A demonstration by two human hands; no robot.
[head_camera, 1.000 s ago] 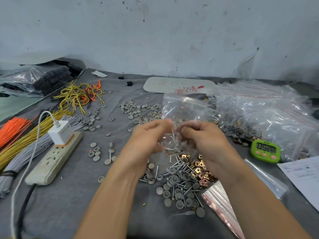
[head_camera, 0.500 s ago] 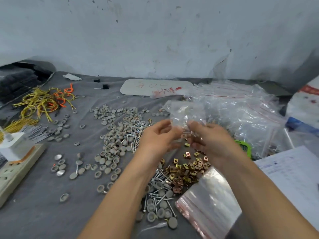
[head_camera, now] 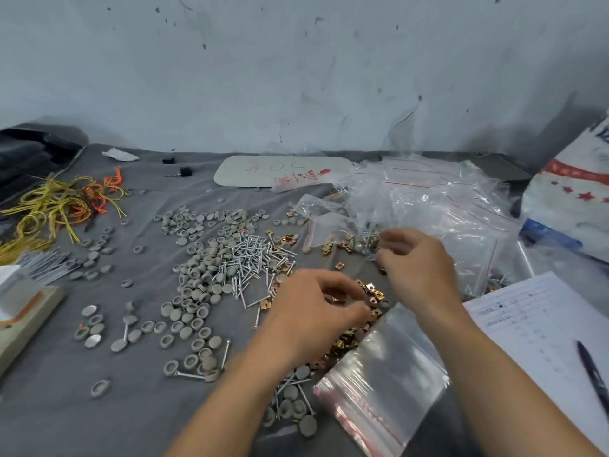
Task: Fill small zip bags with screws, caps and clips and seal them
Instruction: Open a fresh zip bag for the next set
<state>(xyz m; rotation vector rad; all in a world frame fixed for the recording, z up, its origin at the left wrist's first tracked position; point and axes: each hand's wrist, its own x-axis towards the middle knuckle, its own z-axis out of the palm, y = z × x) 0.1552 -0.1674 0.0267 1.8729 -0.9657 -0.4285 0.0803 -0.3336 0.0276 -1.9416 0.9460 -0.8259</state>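
Both our hands hover over the grey cloth, and neither lies flat. Our left hand (head_camera: 313,311) hangs over the heap of brass clips (head_camera: 370,287), fingers curled down onto them and thumb closing in. We cannot tell whether a clip is actually pinched. Our right hand (head_camera: 418,268) is farther off and to the right, fingers loosely curled at the edge of a filled bag (head_camera: 329,225) beside the big pile of filled bags (head_camera: 445,206). Blur hides whether it grips that bag or only touches it.

As we judge it, the coming move turns on the stack of empty zip bags (head_camera: 385,380). It lies flat at the near right, between our forearms, its far corner just beside the clips. The left fingertips are nearer to that corner, and the right hand is well beyond the stack and would have to draw back toward us.

The stack sits skewed. Its red zip strips run along the near-left edge, so the mouths point near and left and the closed bottoms point far and right. From here it looks almost square, so we will not call its long axis. Screws (head_camera: 253,258) and grey caps (head_camera: 197,282) lie left of the clips, on the left hand's side.
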